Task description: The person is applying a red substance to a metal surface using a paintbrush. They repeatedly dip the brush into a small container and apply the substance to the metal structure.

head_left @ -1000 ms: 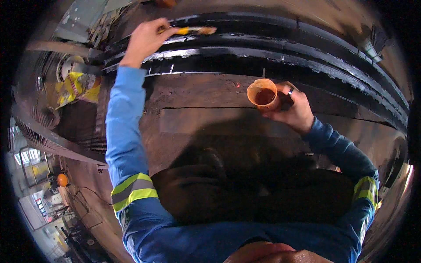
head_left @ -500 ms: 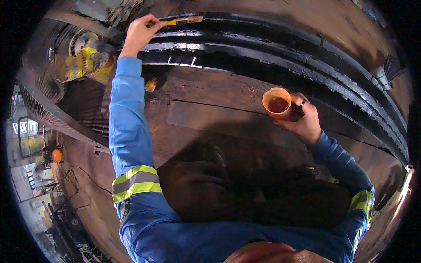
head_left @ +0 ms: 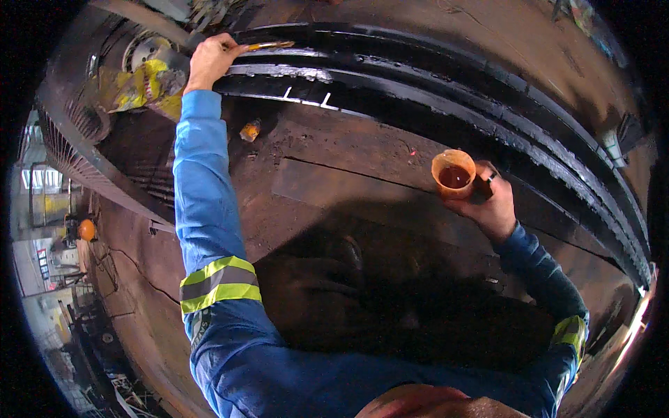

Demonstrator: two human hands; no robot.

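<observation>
My left hand (head_left: 211,61) is closed round the handle of a paintbrush (head_left: 268,46) with a yellow part. The brush lies along the far left end of the long black metal beams (head_left: 390,90), its tip over one of their upper edges. Glossy patches show on the beams, which look wet. In my right hand (head_left: 496,205), at the near side of the beams, is an orange-stained cup (head_left: 442,164), tilted a little toward me. Dark reddish-brown liquid stands inside it. Thumb and fingers wrap the cup's right side, and a dark ring shows on one finger.
A crumpled yellow bag (head_left: 144,90) lies left of my left hand. On the brown floor (head_left: 348,146) sits a small orange-yellow item (head_left: 250,130). Left of my arm is a barred metal frame (head_left: 104,171); an orange ball-shaped thing (head_left: 86,230) is beyond it. A pale cylinder (head_left: 613,148) stands behind the beams.
My left hand has drawn the brush slightly nearer and to the left, and the brush is now seen more edge-on. The cup has shifted a little right and nearer in the view.
</observation>
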